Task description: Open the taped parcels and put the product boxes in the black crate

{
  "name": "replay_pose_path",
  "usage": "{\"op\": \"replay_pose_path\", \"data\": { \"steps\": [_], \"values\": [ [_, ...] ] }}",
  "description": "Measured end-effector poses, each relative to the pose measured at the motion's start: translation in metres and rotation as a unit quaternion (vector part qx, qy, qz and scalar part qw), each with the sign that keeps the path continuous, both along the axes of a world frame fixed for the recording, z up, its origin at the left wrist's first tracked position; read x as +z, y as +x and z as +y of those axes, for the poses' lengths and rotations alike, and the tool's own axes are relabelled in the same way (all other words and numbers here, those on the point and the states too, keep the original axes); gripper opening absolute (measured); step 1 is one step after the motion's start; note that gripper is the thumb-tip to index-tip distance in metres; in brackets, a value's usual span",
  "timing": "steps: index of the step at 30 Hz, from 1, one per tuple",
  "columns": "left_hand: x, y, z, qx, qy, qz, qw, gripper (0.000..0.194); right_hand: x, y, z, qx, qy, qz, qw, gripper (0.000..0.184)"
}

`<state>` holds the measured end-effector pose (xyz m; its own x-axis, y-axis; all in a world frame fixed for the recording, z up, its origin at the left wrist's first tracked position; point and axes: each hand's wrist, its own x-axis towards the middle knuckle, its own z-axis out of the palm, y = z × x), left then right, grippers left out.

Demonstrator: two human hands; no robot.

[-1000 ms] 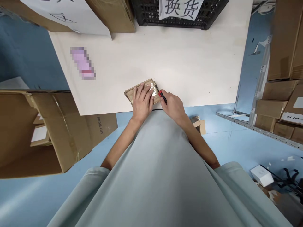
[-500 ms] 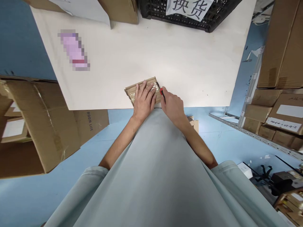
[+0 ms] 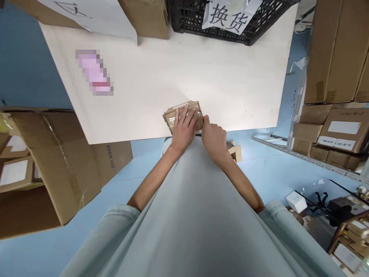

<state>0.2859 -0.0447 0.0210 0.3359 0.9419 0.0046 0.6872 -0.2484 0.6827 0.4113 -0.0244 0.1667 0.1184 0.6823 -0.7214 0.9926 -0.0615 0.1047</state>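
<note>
A small flat brown cardboard box [image 3: 170, 115], with shiny clear tape on it, lies slightly tilted at the near edge of the white table. My left hand [image 3: 183, 132] rests flat on top of this box with its fingers spread. At the box's right end, my right hand [image 3: 213, 137] is closed around a utility knife [image 3: 203, 118]. Only a bit of the knife's red handle shows; its blade is hidden behind the hand and the box edge.
A pixelated pink item [image 3: 95, 73] lies on the table [image 3: 138, 88] at left. A black plastic crate [image 3: 213, 37] and a carton [image 3: 148, 19] stand at the back. Large open cartons [image 3: 54, 154] are on the left, with stacked boxes [image 3: 337, 130] on shelving at right.
The box and both hands have shifted right in view as the camera moved. My right hand has turned, and the knife, with its dark blade shown before, is now mostly hidden.
</note>
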Motion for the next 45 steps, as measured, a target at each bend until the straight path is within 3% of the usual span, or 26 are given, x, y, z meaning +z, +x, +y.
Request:
{"op": "replay_pose_path", "data": {
  "steps": [4,17,26,34,45],
  "values": [
    [0.0,-0.008,0.006,-0.039,-0.017,0.016,0.999,0.045,0.003,-0.006,-0.006,-0.048,0.024,-0.009,0.999,0.058],
    [0.003,-0.027,0.006,-0.139,-0.006,-0.025,0.99,0.05,0.017,-0.031,-0.04,-0.144,0.006,-0.026,0.989,0.055],
    [0.002,-0.021,0.007,-0.11,-0.009,-0.008,0.994,0.041,0.011,-0.027,-0.034,-0.164,0.006,0.028,0.986,0.056],
    [0.002,-0.016,0.001,-0.072,0.01,0.033,0.997,0.04,0.001,-0.01,-0.033,-0.131,0.011,0.082,0.988,0.057],
    [0.001,-0.02,-0.004,-0.05,0.012,0.077,0.996,0.038,0.005,0.017,-0.049,-0.084,-0.022,0.144,0.986,0.065]
  ]
}}
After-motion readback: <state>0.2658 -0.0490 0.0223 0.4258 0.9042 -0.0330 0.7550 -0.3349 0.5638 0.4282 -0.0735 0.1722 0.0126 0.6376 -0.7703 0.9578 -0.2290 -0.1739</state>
